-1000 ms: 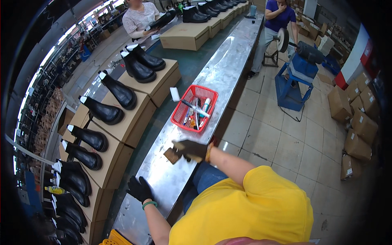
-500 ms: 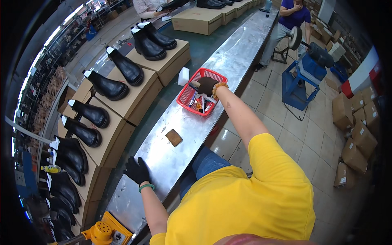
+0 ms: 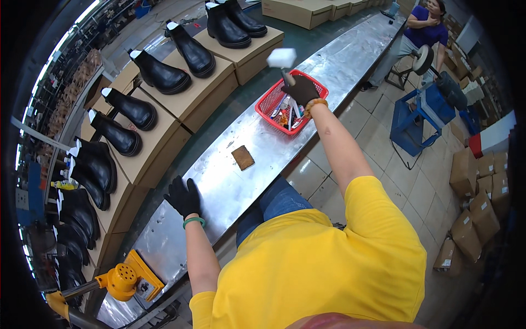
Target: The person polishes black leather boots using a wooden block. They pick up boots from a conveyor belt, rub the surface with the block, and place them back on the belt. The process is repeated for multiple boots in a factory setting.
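Observation:
My right hand (image 3: 301,90), in a dark glove, is closed round the handle of a tool with a white block head (image 3: 281,57); it looks like a mallet. The hand is over the far part of a red plastic basket (image 3: 264,104), and the white head sticks out beyond the rim. Inside the basket lie small mixed items (image 3: 284,114), partly hidden by my hand. Toward the left, my left hand (image 3: 184,197) rests flat on the metal tabletop (image 3: 219,192), black-gloved with fingers spread. A brown square pad (image 3: 243,157) lies between my left hand and the basket.
Black ankle boots (image 3: 160,72) stand on brown cardboard boxes (image 3: 205,88) along the table's far side. A yellow machine part (image 3: 125,279) sits at the lower left. At right are a blue grinding machine (image 3: 422,115), a seated person (image 3: 427,27) and stacked cartons (image 3: 471,219).
My right hand has lifted the white-headed tool up and away from beside the basket. My left hand still lies on the tabletop. The whole view has shifted slightly.

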